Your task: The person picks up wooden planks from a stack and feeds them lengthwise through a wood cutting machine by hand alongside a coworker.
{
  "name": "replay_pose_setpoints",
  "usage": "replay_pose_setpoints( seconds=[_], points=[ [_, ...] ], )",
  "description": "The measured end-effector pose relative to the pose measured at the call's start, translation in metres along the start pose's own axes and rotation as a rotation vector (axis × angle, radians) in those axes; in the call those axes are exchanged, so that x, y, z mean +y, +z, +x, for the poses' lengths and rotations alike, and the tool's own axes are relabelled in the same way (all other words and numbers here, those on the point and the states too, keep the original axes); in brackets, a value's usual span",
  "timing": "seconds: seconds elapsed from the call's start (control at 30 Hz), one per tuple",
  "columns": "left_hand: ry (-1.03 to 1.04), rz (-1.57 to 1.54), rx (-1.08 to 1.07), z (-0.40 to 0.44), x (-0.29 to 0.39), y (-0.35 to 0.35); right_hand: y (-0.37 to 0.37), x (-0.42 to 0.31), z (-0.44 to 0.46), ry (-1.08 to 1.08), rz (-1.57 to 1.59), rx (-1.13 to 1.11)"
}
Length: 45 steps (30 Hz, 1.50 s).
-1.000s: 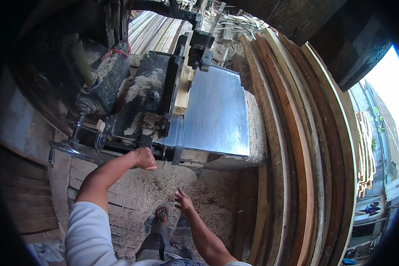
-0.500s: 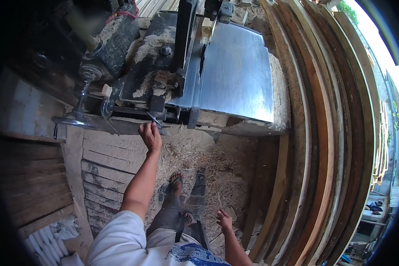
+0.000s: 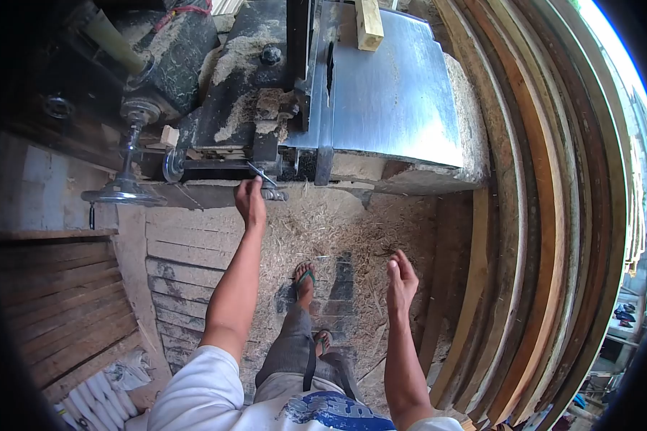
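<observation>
My left hand [image 3: 251,205] is closed at the lower end of a thin metal bar handle [image 3: 261,172] on the front of a woodworking machine. Part of its grip is hidden from above. My right hand [image 3: 402,281] hangs in the air over the shavings, thumb and fingers apart, with nothing visible in it. Above it lies the machine's shiny steel table [image 3: 399,100]. A squared piece of wood [image 3: 369,34] rests at the far side of that table. The dark upright fence [image 3: 300,65] stands left of the table.
Long curved-looking boards [image 3: 532,215] stand along the right side. A metal handwheel [image 3: 122,195] sticks out at left. Sawdust covers the machine's left bed [image 3: 241,61] and the floor [image 3: 323,223]. Stacked planks [image 3: 72,287] lie at lower left.
My right hand has risen and come forward, its fingers now stretched out. The squared wood now shows farther right on the steel table. My left hand stays by the bar handle. The view has shifted.
</observation>
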<state>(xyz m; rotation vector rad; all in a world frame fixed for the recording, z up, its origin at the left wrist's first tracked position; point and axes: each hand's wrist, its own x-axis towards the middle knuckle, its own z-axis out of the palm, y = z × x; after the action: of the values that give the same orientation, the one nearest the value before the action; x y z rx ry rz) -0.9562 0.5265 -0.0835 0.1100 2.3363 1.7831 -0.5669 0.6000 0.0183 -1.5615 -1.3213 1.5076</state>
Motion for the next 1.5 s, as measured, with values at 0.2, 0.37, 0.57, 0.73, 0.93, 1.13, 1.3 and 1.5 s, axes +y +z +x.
replay_pose_setpoints(
  seconds=[0.2,0.37,0.57,0.73,0.93,1.13,1.3,1.5],
  points=[
    [0.089,0.243,-0.012,0.005,-0.004,0.004,0.063,-0.122,0.038,-0.617,-0.319,0.100],
    [-0.224,-0.101,-0.124,0.004,0.009,-0.008,0.096,-0.150,0.058,-0.673,-0.938,0.179],
    [0.533,0.508,-0.028,0.003,0.002,-0.001,0.039,-0.096,0.001,-0.176,-0.978,-0.186],
    [0.512,0.765,0.005,-0.005,0.059,0.007,-0.061,-0.035,-0.128,-0.110,-0.958,-0.168],
    [1.016,1.295,-0.427,0.019,0.114,-0.014,-0.164,0.028,-0.242,-0.043,-0.891,-0.107],
    [0.562,0.295,-0.353,-0.209,0.067,-0.029,-0.219,0.063,-0.324,0.025,-0.574,-0.120],
    [-0.836,-0.112,-1.084,-0.575,-0.025,-0.170,-0.246,0.096,-0.343,-0.049,-0.466,-0.255],
    [-1.011,-0.667,-0.997,-0.716,-0.051,-0.267,-0.223,0.128,-0.403,-0.173,-0.198,-0.387]
  ],
)
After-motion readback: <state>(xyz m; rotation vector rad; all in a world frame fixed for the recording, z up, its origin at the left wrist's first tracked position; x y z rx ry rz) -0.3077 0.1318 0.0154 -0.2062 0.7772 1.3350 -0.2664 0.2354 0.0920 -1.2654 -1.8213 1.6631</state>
